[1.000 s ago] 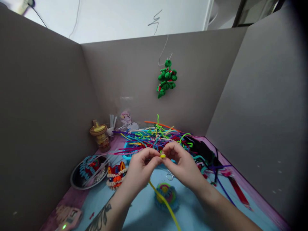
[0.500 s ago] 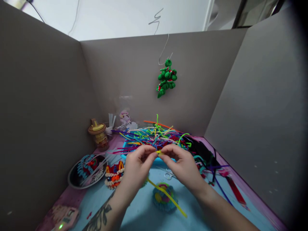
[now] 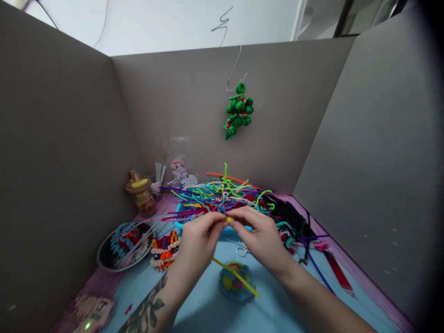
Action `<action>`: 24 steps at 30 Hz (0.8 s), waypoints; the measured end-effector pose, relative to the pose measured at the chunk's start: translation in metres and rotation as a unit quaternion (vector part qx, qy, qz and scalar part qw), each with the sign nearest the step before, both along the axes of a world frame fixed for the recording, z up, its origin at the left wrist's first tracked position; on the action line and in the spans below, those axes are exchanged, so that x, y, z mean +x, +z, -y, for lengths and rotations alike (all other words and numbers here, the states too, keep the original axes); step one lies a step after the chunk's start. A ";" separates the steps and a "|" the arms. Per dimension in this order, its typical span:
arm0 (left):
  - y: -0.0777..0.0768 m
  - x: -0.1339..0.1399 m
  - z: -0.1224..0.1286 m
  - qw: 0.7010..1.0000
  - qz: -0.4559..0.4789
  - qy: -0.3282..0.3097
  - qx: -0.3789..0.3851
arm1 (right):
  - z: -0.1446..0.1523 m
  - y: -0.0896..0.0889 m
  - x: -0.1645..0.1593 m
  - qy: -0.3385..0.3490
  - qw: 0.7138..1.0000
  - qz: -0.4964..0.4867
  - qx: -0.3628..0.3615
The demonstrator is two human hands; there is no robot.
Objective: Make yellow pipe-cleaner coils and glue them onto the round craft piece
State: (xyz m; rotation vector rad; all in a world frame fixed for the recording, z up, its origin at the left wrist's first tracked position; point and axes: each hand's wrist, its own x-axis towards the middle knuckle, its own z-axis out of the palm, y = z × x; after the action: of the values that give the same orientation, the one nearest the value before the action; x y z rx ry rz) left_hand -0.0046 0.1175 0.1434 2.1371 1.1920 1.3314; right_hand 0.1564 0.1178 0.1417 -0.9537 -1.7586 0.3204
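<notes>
Grey-walled booth (image 3: 194, 106), blue work surface (image 3: 201, 314): craft stock, directions by clock face centred on the fingertips

Item one: yellow chenille stem (image 3: 240, 276), held at centre above the work surface. One short part is pinched by thumb and forefinger of the left hand (image 3: 199, 236) and also by those of the right hand (image 3: 258, 238), both grips being closed on it with the fingertips nearly meeting. A longer length is seen below, slanting towards five o'clock.

At six, beneath that length: one round fuzzy piece (image 3: 227, 283), blue, pink and yellow. At five, near the right hand: scissors (image 3: 242, 251), partly hidden. At twelve, just beyond the hands: blue tray (image 3: 178, 217), heaped with multicoloured chenille stems (image 3: 222, 192); higher up, a green tree-shaped ornament (image 3: 239, 110), hung from a bent wire (image 3: 235, 69).

Near nine: metal bowl (image 3: 104, 263), in which a blue-and-red fuzzy piece (image 3: 121, 240) is kept; lidded jar (image 3: 144, 196) slightly above. Between eight and nine: orange, blue and cream piece (image 3: 164, 252), partly covered by the left arm. At eight: pink device (image 3: 102, 312), green light lit. At three: black bundle (image 3: 291, 217).
</notes>
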 end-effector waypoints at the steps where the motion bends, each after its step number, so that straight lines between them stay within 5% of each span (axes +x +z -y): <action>1: 0.000 0.000 0.001 1.000 -0.019 0.005 0.012 | 0.000 -0.001 0.000 0.001 1.000 0.004 0.004; 12: -0.004 0.001 0.003 0.992 -0.093 0.062 0.055 | -0.001 -0.001 0.000 -0.005 0.999 0.031 -0.016; 24: -0.009 0.000 0.004 0.986 -0.149 0.036 0.062 | -0.001 -0.002 -0.001 0.017 0.999 0.031 -0.028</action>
State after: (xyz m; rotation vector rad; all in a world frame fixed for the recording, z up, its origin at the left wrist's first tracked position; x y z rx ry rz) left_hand -0.0046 0.1136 0.1343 2.4713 1.3396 1.1709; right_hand 0.1559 0.1187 0.1401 -0.9824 -1.8325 0.3673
